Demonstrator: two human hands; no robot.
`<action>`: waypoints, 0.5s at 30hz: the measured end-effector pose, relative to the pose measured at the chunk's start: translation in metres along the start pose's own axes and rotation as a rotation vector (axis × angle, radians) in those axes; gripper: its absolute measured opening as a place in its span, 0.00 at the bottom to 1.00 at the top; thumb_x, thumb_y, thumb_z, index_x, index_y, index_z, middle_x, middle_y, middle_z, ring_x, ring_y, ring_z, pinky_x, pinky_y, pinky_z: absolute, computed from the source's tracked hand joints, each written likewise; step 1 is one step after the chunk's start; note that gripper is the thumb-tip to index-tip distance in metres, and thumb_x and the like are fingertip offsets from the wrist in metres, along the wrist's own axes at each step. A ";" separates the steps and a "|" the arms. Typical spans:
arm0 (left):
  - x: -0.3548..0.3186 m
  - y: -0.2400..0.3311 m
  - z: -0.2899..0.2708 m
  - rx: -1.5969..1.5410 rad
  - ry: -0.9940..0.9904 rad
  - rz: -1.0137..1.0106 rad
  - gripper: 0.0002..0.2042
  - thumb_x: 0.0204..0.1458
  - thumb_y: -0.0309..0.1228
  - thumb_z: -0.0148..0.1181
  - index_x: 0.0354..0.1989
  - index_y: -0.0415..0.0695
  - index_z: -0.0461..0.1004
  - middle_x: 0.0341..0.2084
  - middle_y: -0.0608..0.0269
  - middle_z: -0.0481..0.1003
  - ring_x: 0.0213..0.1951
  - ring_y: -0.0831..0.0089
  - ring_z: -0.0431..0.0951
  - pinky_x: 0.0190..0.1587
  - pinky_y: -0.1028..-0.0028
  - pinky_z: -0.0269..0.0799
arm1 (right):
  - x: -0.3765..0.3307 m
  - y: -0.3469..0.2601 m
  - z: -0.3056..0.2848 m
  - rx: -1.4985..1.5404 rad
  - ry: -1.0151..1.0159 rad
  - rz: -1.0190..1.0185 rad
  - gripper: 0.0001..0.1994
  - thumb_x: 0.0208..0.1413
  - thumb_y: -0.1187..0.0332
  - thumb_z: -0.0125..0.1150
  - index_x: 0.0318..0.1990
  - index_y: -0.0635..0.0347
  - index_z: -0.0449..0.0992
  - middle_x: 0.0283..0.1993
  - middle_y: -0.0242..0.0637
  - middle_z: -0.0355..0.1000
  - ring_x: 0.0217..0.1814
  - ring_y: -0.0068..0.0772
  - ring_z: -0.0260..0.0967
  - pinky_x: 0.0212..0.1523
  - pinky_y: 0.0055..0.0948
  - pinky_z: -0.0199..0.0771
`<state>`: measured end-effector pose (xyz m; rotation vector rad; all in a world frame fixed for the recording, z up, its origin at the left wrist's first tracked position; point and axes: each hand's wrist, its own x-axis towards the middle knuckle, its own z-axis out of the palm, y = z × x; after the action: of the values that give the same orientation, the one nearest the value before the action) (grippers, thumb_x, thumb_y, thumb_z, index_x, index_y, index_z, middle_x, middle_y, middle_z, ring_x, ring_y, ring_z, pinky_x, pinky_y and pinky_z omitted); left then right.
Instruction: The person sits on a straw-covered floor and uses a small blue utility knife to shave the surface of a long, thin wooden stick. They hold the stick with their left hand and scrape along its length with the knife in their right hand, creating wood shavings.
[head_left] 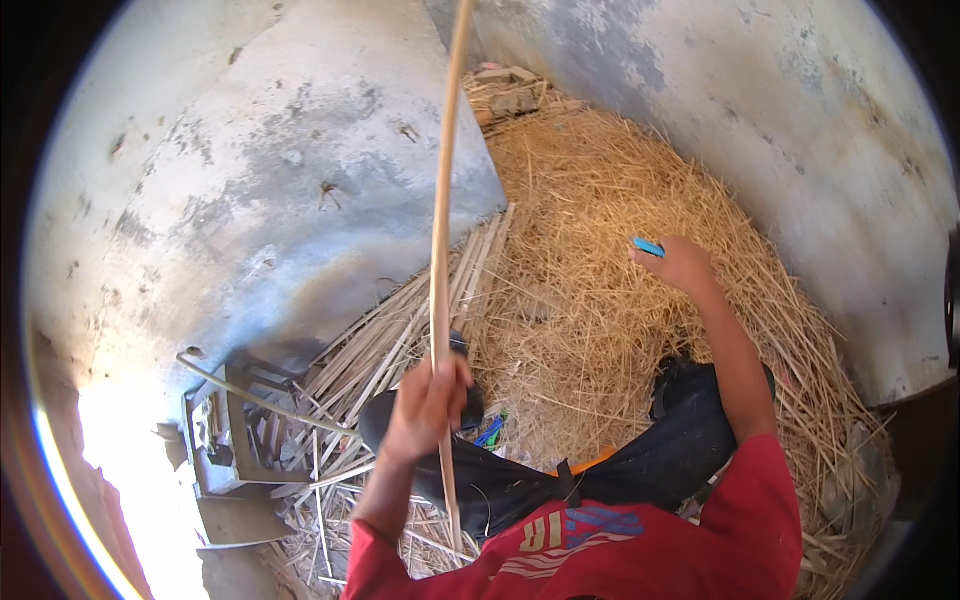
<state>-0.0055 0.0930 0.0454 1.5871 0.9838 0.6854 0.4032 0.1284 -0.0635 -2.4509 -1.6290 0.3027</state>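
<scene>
My left hand (424, 408) is closed around a long, pale strip of split bamboo (443, 210). The strip stands almost upright in the picture, running from beside my lap past the upper edge. Out to the right, over the straw-coloured shavings (590, 200), my right hand (682, 264) grips a small blue-handled tool (648, 246). Only a short blue end of it shows beyond my fingers, and its blade or tip, if any, cannot be made out. My right hand is well apart from the strip.
Long split strips (375, 335) lie in a loose bundle on the left, against a worn plaster wall (300, 170). A small wooden frame (238, 455) stands at lower left, with a thin bent rod (265, 400) beside it. Another wall (800, 150) bounds the right side.
</scene>
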 end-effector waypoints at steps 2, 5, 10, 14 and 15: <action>0.031 0.030 -0.013 0.266 0.125 0.251 0.19 0.66 0.39 0.38 0.32 0.39 0.71 0.12 0.71 0.65 0.15 0.84 0.63 0.19 0.81 0.60 | -0.004 -0.007 0.001 0.065 0.055 -0.057 0.32 0.52 0.34 0.51 0.17 0.58 0.70 0.11 0.32 0.61 0.14 0.29 0.62 0.17 0.32 0.62; 0.074 0.083 -0.037 0.306 0.261 0.402 0.20 0.65 0.40 0.40 0.31 0.39 0.73 0.15 0.69 0.69 0.20 0.83 0.66 0.23 0.79 0.62 | -0.016 -0.025 -0.002 0.167 0.098 -0.120 0.30 0.52 0.37 0.55 0.17 0.58 0.70 0.11 0.32 0.60 0.13 0.29 0.60 0.16 0.31 0.60; 0.117 0.161 -0.049 0.257 0.312 0.566 0.22 0.65 0.46 0.39 0.33 0.40 0.73 0.18 0.67 0.71 0.23 0.81 0.69 0.27 0.79 0.64 | -0.032 -0.041 -0.009 0.249 0.076 -0.169 0.29 0.53 0.38 0.55 0.18 0.57 0.71 0.11 0.32 0.61 0.12 0.29 0.60 0.16 0.31 0.60; 0.135 0.178 -0.037 0.261 0.259 0.551 0.23 0.64 0.48 0.39 0.37 0.41 0.74 0.21 0.65 0.72 0.28 0.78 0.72 0.29 0.77 0.67 | -0.042 -0.043 -0.004 0.403 0.087 -0.266 0.29 0.53 0.38 0.55 0.17 0.56 0.70 0.11 0.30 0.61 0.12 0.28 0.58 0.16 0.32 0.59; 0.137 0.179 -0.033 0.279 0.238 0.514 0.23 0.64 0.48 0.39 0.38 0.41 0.74 0.22 0.64 0.72 0.29 0.77 0.73 0.30 0.77 0.68 | -0.045 -0.042 -0.002 0.444 0.095 -0.298 0.29 0.52 0.38 0.55 0.17 0.56 0.70 0.11 0.30 0.61 0.12 0.28 0.58 0.16 0.32 0.58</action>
<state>0.0768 0.2177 0.2180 2.0707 0.8704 1.1493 0.3495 0.1031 -0.0473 -1.8455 -1.6453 0.4390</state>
